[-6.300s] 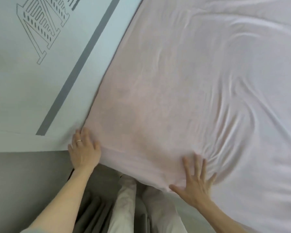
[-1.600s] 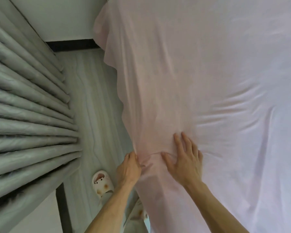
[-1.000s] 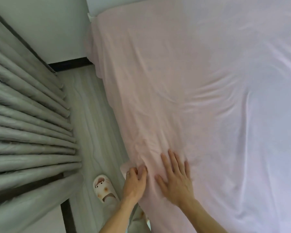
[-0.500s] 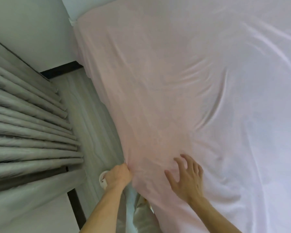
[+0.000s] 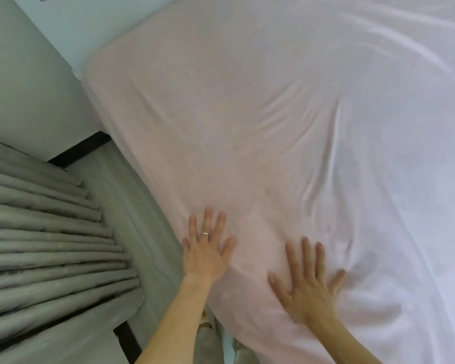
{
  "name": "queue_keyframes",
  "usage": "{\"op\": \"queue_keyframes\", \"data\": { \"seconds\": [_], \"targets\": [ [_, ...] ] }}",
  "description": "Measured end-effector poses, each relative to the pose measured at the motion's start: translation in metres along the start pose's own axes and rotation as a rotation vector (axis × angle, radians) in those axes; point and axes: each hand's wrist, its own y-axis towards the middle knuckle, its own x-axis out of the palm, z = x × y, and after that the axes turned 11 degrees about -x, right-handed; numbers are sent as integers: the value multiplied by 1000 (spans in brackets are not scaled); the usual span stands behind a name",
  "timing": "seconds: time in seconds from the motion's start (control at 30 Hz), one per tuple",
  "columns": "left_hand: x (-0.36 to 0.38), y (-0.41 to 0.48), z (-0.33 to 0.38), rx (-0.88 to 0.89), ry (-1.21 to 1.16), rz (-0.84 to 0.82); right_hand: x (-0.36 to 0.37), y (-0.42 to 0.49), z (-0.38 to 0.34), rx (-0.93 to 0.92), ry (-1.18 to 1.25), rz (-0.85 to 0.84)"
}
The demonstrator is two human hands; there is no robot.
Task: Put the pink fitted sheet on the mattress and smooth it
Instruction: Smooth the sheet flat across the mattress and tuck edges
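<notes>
The pink sheet (image 5: 247,127) lies spread over the mattress, covering all of its top that is in view, so the mattress itself is hidden. At the sheet's far left corner (image 5: 97,64) the cloth wraps round and down the side. Both hands lie palm down on the sheet near its left edge, apart from each other with a band of cloth between them. The left hand (image 5: 205,248) sits just in from that edge, fingers straight and slightly spread, a ring (image 5: 204,234) on one finger. The right hand (image 5: 307,285) lies further in on the sheet, fingers straight and fanned wide, a little blurred. Neither hand grasps any cloth; both press flat. Creases (image 5: 326,132) fan across the middle of the sheet beyond the right hand, and short puckers gather just right of its thumb. Left of the sheet runs a strip of pale floor (image 5: 132,206), then a grey pleated curtain (image 5: 37,245). A pale wall (image 5: 24,88) with a dark skirting (image 5: 76,151) stands off the sheet's far left corner.
</notes>
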Motion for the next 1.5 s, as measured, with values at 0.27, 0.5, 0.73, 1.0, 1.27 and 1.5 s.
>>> {"op": "queue_keyframes", "data": {
  "seconds": [0.27,0.5,0.73,1.0,1.27,1.5],
  "targets": [
    [-85,-8,1,-40,140,119,-73,28,-25,-37,66,153],
    [-144,81,-3,45,134,195,-110,137,-97,-123,135,222],
    [-180,208,12,160,139,252,-136,258,-147,-112,207,277],
    [-212,337,-42,101,44,260,-145,375,-172,29,219,147],
    [-242,340,-133,-187,-98,228,-127,314,-132,464,252,135],
    [-231,379,1,392,65,349,-168,425,-184,173,239,257]
  ]
}}
